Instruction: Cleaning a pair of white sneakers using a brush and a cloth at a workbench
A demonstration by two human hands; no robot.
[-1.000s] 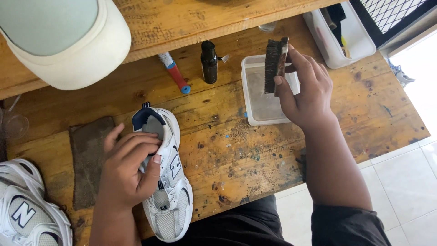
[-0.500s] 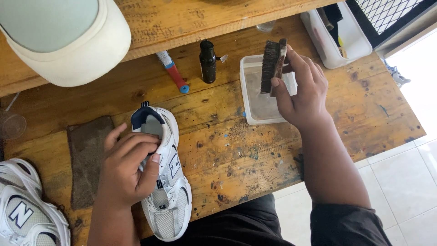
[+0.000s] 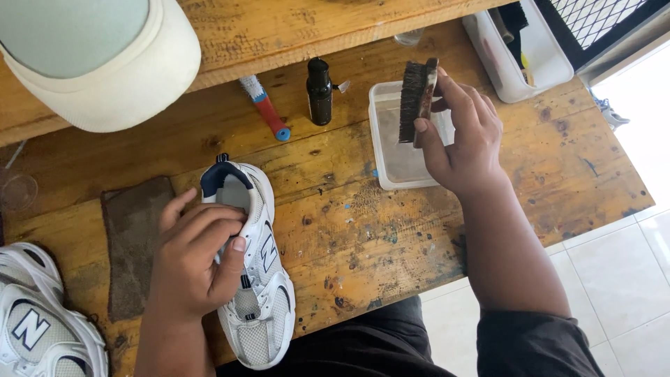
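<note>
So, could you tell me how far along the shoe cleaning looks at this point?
Set up: the shoe lies on the bench, with its laces apparently out, and the left hand steadies it. In hand: the right hand holds the brush over the clear tray, bristles apart from the shoe. Left: no foam or wet patches show on it, and a second shoe waits at the left edge.

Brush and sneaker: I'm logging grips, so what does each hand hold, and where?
Right hand grips the brush by its wooden back; left hand holds the white sneaker at its middle.
</note>
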